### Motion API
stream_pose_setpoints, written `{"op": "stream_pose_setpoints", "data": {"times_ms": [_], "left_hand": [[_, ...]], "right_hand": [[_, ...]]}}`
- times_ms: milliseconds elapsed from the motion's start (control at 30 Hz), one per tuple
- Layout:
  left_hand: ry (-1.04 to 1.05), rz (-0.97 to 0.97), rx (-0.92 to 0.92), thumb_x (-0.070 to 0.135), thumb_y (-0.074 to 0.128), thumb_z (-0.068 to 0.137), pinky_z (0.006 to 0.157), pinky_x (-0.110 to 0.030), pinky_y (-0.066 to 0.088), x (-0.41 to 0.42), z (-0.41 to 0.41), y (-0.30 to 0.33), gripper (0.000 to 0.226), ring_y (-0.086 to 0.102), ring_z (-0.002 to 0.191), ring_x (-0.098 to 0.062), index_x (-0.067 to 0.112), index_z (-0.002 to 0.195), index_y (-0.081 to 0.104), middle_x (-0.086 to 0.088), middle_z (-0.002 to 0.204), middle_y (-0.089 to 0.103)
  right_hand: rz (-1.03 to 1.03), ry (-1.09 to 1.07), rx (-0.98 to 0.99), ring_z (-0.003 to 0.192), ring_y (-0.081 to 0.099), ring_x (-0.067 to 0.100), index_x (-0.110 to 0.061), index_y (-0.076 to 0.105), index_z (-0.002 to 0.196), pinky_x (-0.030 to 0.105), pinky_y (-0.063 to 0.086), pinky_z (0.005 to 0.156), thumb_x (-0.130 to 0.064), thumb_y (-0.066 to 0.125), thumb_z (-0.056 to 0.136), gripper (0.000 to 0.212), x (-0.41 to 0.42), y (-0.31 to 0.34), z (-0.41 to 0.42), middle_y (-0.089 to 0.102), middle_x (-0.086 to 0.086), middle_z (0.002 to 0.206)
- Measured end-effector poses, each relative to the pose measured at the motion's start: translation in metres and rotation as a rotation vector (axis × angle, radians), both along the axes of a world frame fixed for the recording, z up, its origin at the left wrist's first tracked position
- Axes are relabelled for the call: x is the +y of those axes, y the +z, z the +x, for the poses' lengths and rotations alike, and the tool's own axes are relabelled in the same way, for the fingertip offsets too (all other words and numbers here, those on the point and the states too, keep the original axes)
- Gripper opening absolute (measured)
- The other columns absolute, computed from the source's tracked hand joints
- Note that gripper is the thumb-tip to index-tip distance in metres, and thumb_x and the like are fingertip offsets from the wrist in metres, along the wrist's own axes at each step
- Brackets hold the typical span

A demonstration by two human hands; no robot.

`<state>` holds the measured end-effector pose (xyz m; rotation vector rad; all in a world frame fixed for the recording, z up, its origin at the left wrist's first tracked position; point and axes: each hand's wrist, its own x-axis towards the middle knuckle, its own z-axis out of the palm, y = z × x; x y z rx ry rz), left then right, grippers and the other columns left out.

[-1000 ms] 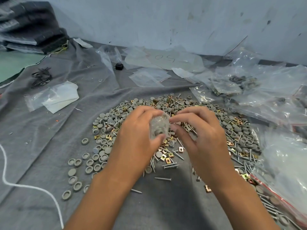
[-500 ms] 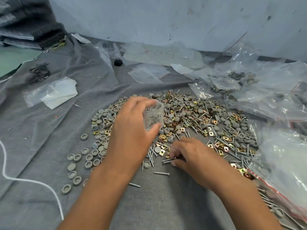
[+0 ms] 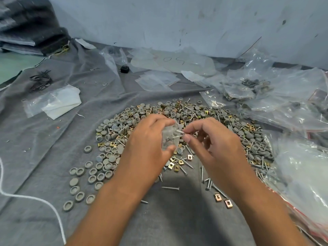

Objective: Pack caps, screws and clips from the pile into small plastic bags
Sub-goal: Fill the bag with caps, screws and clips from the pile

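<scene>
A wide pile (image 3: 204, 118) of grey caps, silver screws and brass clips lies on the grey cloth. Above its near side my left hand (image 3: 149, 148) grips a small clear plastic bag (image 3: 170, 137) with a few parts inside. My right hand (image 3: 213, 146) pinches screws (image 3: 179, 134) between thumb and forefinger, their tips at the bag's mouth. Loose caps (image 3: 78, 181) are spread at the lower left, and loose screws (image 3: 205, 180) and clips (image 3: 222, 199) lie near my right wrist.
Empty small bags (image 3: 156, 80) lie beyond the pile. Filled and crumpled plastic bags (image 3: 266, 86) crowd the right side, with a large bag (image 3: 305, 178) at the right edge. White paper in plastic (image 3: 58, 102), black clips (image 3: 40, 82) and a white cord (image 3: 35, 199) are on the left.
My right hand has come up from the cloth with screws and moved to the bag's mouth. My left hand has kept hold of the bag.
</scene>
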<state>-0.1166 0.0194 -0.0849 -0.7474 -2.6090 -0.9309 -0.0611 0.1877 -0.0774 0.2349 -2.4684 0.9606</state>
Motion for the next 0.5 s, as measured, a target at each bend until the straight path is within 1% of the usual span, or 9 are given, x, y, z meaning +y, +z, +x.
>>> {"op": "stream_pose_setpoints", "data": {"times_ms": [67,100,167,200,300,367,400,433,500], "left_hand": [[-0.007,-0.011,0.008,0.027,0.085,0.076,0.101,-0.018,0.037,0.002,0.001,-0.002,0.056,0.048,0.110,0.001,0.025,0.128,0.064,0.017,0.119,0.054],[-0.010,-0.011,0.010,0.027,0.085,0.076,0.100,-0.016,0.035,0.003,0.002,-0.002,0.055,0.048,0.110,0.002,0.024,0.127,0.064,0.017,0.119,0.055],[-0.017,-0.012,0.013,0.026,0.084,0.076,0.099,-0.017,0.037,0.004,0.002,-0.003,0.054,0.047,0.108,0.003,0.023,0.127,0.064,0.016,0.120,0.055],[-0.022,-0.009,0.013,0.025,0.083,0.077,0.098,-0.017,0.040,0.004,0.002,-0.003,0.053,0.046,0.105,0.003,0.023,0.127,0.064,0.016,0.120,0.056],[-0.029,0.019,-0.005,0.026,0.082,0.080,0.093,-0.017,0.042,0.002,0.002,-0.001,0.052,0.047,0.096,0.002,0.023,0.128,0.064,0.016,0.120,0.056],[0.006,0.053,-0.025,0.025,0.084,0.078,0.091,-0.010,0.041,-0.001,0.000,0.001,0.053,0.048,0.093,0.001,0.025,0.127,0.064,0.017,0.119,0.056],[0.041,0.082,-0.024,0.022,0.085,0.077,0.089,-0.004,0.039,-0.003,-0.002,0.003,0.053,0.049,0.092,0.001,0.025,0.126,0.065,0.016,0.118,0.057],[0.085,0.115,-0.014,0.019,0.085,0.076,0.087,0.001,0.036,-0.006,-0.004,0.005,0.053,0.050,0.090,0.000,0.025,0.125,0.066,0.016,0.117,0.057],[0.164,0.176,0.009,0.018,0.085,0.075,0.086,0.004,0.032,-0.012,-0.008,0.009,0.052,0.051,0.086,0.002,0.024,0.123,0.066,0.016,0.115,0.056]], "right_hand": [[0.104,-0.018,0.068,0.081,0.054,-0.002,-0.019,0.070,0.101,0.011,0.044,0.072,-0.019,0.070,0.094,0.008,-0.006,-0.003,-0.002,0.059,-0.012,0.097],[0.130,-0.030,0.082,0.083,0.055,0.001,-0.017,0.071,0.102,0.017,0.048,0.073,-0.018,0.072,0.093,0.009,-0.008,-0.006,-0.003,0.060,-0.008,0.098],[0.139,-0.053,0.101,0.083,0.060,0.009,-0.014,0.072,0.102,0.028,0.053,0.074,-0.014,0.075,0.090,0.013,-0.011,-0.009,-0.005,0.062,-0.005,0.098],[0.132,-0.062,0.108,0.082,0.061,0.007,-0.013,0.072,0.104,0.026,0.053,0.075,-0.012,0.077,0.088,0.017,-0.013,-0.010,-0.006,0.063,-0.005,0.098],[0.032,-0.071,0.103,0.083,0.061,-0.002,-0.018,0.070,0.109,0.010,0.048,0.076,-0.012,0.079,0.085,0.027,-0.017,-0.009,-0.006,0.063,-0.010,0.097],[-0.043,-0.077,0.077,0.084,0.063,0.000,-0.023,0.069,0.104,0.008,0.046,0.073,-0.018,0.078,0.086,0.021,-0.015,-0.007,-0.005,0.064,-0.014,0.094],[-0.063,-0.071,0.023,0.082,0.062,0.001,-0.026,0.068,0.100,0.009,0.047,0.071,-0.024,0.077,0.087,0.016,-0.012,-0.006,-0.004,0.063,-0.016,0.091],[-0.044,-0.053,-0.089,0.081,0.062,0.001,-0.032,0.065,0.096,0.013,0.049,0.069,-0.032,0.075,0.087,0.013,-0.009,-0.007,-0.003,0.062,-0.018,0.088],[0.133,0.036,-0.425,0.080,0.059,-0.001,-0.038,0.062,0.093,0.021,0.053,0.072,-0.048,0.072,0.084,0.017,-0.009,-0.012,0.000,0.061,-0.019,0.088]]}}
